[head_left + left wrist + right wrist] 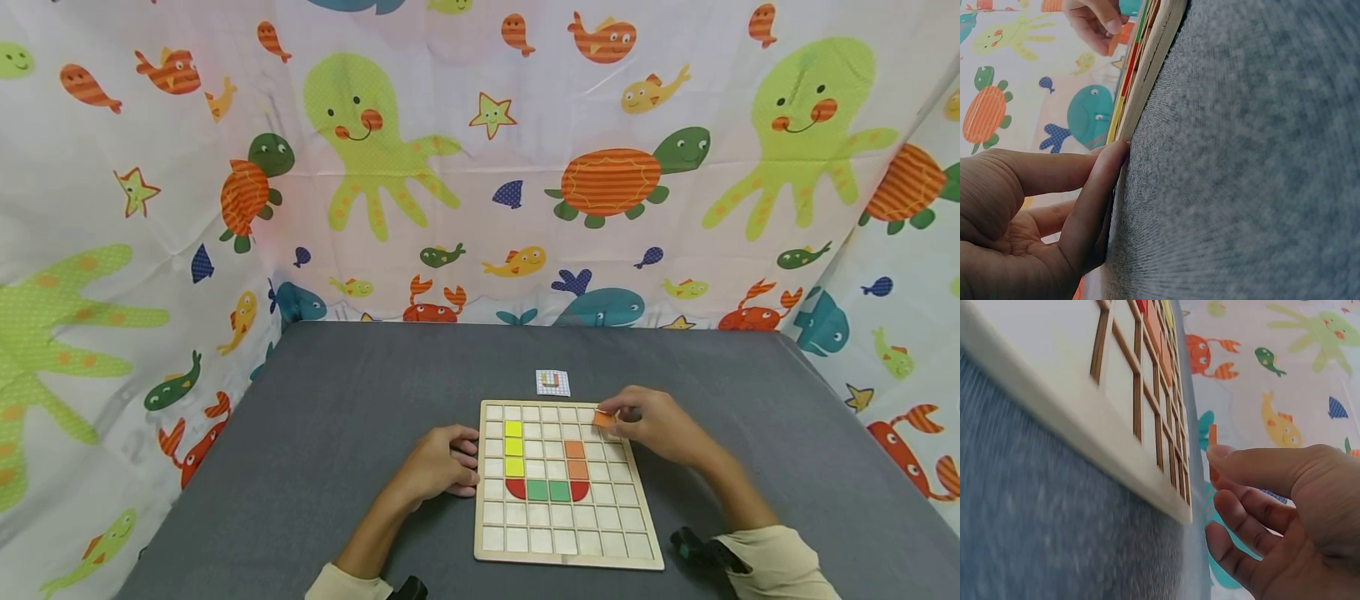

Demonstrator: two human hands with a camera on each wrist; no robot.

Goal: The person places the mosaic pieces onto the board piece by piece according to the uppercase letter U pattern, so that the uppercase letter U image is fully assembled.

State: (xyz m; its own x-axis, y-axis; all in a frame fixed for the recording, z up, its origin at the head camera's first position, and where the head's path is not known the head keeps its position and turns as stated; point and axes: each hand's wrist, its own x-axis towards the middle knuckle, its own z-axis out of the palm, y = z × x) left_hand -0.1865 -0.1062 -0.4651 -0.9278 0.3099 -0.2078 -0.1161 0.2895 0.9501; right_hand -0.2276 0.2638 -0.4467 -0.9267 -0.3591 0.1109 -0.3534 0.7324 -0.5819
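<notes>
A wooden grid board (570, 560) lies on the table. Yellow tiles (513, 447) run down its left part, with a red rounded piece (515, 489) below, green tiles (547, 491) beside that, another red piece (580, 491), and two orange tiles (575, 460) above it. My right hand (654, 423) pinches an orange square tile (603, 419) between thumb and fingers over the board's far right corner; in the right wrist view the tile (1213, 450) is edge-on, apart from the board. With relaxed fingers, my left hand (438, 465) touches the board's left edge.
A small card (552, 382) printed with a coloured U shape on a grid lies just beyond the board. Grey cloth (375, 375) covers the table. A curtain (450, 167) with sea animals hangs behind and at both sides.
</notes>
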